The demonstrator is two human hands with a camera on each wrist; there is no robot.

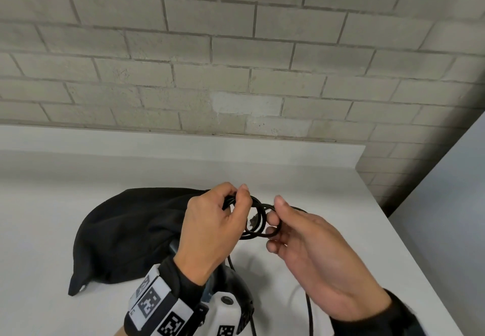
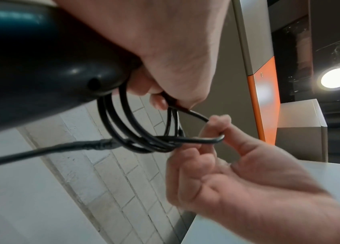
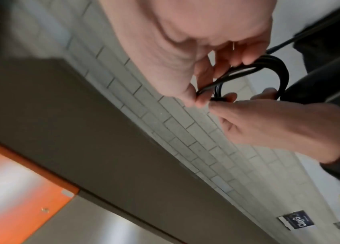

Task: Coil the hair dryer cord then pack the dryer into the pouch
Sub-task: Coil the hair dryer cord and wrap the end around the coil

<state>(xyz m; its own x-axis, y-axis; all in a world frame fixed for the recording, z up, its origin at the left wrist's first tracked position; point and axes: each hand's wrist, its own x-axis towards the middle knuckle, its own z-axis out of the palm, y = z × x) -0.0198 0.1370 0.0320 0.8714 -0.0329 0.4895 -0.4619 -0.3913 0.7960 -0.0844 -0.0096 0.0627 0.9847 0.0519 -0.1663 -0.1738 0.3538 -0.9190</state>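
My left hand (image 1: 237,196) pinches several small loops of the black cord (image 1: 256,221) above the white table (image 1: 301,178). My right hand (image 1: 275,212) pinches one loop of the same coil between thumb and fingers, just to the right. The dark hair dryer (image 1: 237,282) lies under my left wrist; its handle end (image 2: 39,66) shows large in the left wrist view, with the cord coil (image 2: 127,132) beside it. Behind my left hand the black fabric pouch (image 1: 126,230) lies slumped on the table. The right wrist view shows both hands meeting on the cord (image 3: 277,71).
Loose cord (image 1: 309,309) trails from the coil toward the table's near edge. A grey brick wall (image 1: 236,60) stands behind the table. The table's right edge (image 1: 409,243) runs close to my right hand. An orange panel (image 2: 265,102) shows off to the side.
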